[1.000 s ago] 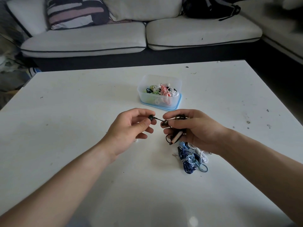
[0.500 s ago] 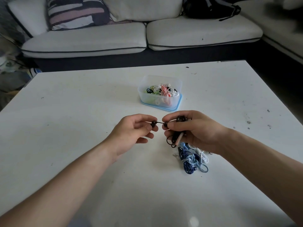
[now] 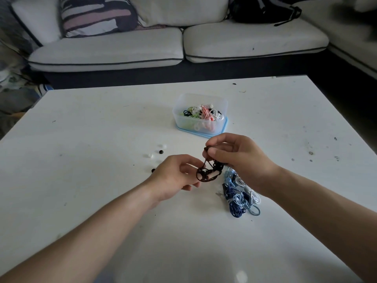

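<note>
Dim, flat daylight; soft glare on the near table (image 3: pixel 240 274), wide-angle bending and blur at edges

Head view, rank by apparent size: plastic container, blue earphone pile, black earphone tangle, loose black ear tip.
plastic container, narrowly, though farther off
blue earphone pile
black earphone tangle
black ear tip

Both hands (image 3: pixel 175 176) (image 3: pixel 236 158) hold tangled black earphones (image 3: pixel 208 172) above table (image 3: pixel 102 139).

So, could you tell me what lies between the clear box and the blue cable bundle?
In the head view, the right hand, pinching the black earphone tangle, lies between them.
</note>
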The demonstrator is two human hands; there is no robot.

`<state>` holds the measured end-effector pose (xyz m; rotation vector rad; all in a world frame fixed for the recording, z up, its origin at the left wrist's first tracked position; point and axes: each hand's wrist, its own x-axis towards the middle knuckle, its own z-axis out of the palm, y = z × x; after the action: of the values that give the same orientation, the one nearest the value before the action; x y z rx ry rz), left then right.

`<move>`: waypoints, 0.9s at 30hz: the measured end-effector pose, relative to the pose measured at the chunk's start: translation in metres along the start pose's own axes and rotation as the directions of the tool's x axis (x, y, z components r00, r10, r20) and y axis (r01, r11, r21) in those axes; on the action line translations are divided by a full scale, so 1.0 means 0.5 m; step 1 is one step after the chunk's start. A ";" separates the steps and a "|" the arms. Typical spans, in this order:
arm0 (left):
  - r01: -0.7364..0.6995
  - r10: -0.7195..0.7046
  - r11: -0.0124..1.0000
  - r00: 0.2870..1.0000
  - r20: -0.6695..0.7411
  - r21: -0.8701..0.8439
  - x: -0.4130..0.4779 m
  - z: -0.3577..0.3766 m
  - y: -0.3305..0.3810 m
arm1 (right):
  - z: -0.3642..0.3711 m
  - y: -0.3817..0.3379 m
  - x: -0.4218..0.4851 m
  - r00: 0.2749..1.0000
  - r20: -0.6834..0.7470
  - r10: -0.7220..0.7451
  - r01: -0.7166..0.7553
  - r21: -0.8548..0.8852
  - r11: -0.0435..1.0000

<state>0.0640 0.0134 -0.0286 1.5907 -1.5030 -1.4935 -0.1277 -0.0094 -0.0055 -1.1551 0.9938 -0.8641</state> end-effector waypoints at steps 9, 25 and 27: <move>0.075 0.062 0.905 0.951 -0.304 0.418 0.039 -0.112 -0.044 | -0.006 0.007 0.008 0.993 -0.097 0.068 -0.052 0.158 0.986; 0.273 -0.052 0.789 0.923 -0.382 0.550 0.057 -0.156 -0.095 | -0.005 0.013 0.012 0.987 -0.084 0.139 -0.128 0.123 0.984; 0.280 -0.058 0.791 0.919 -0.390 0.544 0.052 -0.160 -0.091 | -0.004 0.013 0.012 0.986 -0.084 0.143 -0.132 0.127 0.983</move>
<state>0.1480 -0.0231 -0.0559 2.2675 -1.7327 -0.7562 -0.1275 -0.0144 -0.0129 -0.9396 1.0696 -0.8608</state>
